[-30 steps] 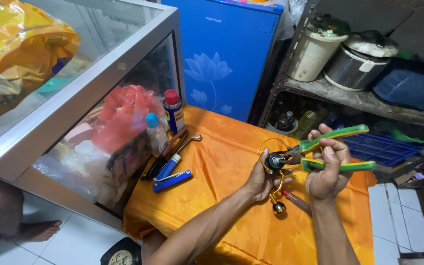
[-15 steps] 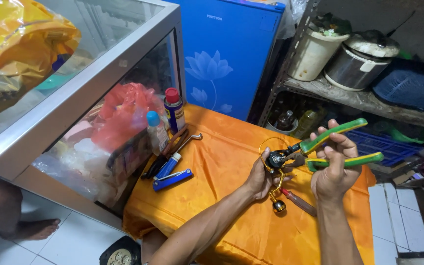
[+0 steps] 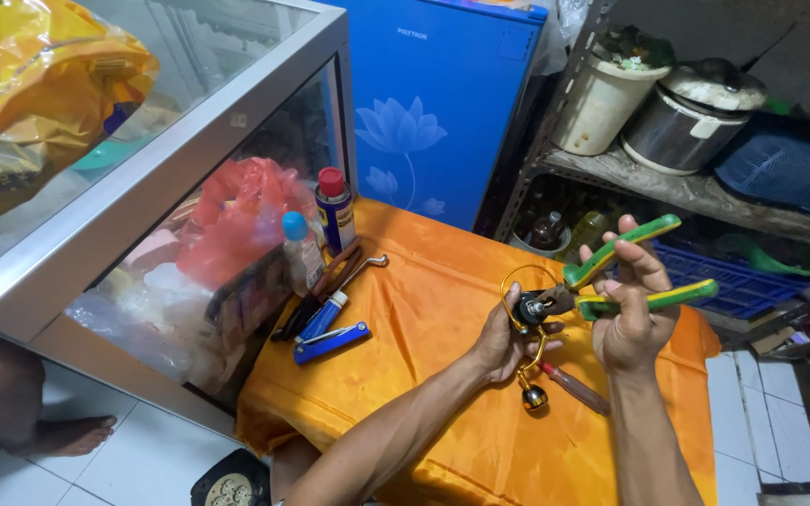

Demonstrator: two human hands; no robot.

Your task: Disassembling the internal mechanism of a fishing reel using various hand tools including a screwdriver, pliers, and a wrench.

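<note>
Gripping fishing reel (image 3: 529, 314) in left hand (image 3: 499, 342), right hand (image 3: 632, 323) squeezing green-handled pliers (image 3: 625, 276) onto it

Over the orange cloth (image 3: 442, 309), the left hand (image 3: 503, 342) grips a black-and-gold fishing reel (image 3: 529, 314). The right hand (image 3: 632, 314), at three o'clock of it, squeezes green-handled pliers (image 3: 625, 272) whose nose touches the reel. At nine o'clock lie a blue tool (image 3: 330, 342), a spray can (image 3: 335, 211) and a small bottle (image 3: 300, 251).
</note>
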